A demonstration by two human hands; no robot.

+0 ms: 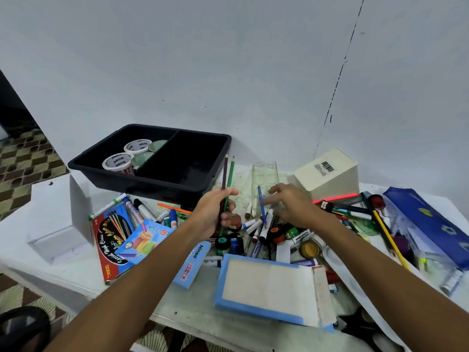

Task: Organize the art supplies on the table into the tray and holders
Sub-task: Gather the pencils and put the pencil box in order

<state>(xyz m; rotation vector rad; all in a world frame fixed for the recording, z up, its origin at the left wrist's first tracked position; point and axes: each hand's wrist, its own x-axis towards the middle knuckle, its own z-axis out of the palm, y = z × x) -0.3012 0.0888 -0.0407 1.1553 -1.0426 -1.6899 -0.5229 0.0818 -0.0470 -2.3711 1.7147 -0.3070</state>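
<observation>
From the head view, the left hand (215,214) is gripping two pencils, a dark one (224,179) and a green one (230,177), its grip clamped around their lower shafts so the points are rising well above the fist toward the black tray (218,158). The right hand (291,207) is pinching a blue pencil (262,207) between thumb and fingertips, its other fingers spread loosely; that pencil is hanging just beside the left grip, and the motion blur there is leaving the exact finger contact unclear.

I judge the person is gathering pencils into one bundle. To do it well, the blue pencil should be laid parallel to the two already held, points the same way, and slid into the left fist before that fist loosens. The clear holder (265,174) is standing just beyond the right grip, and the beige holder (330,174) is lying on its side further right. Markers and paint jars are crowding the tabletop (63,262) under both grips, so lifting straight up is looking safer than sweeping sideways.
</observation>
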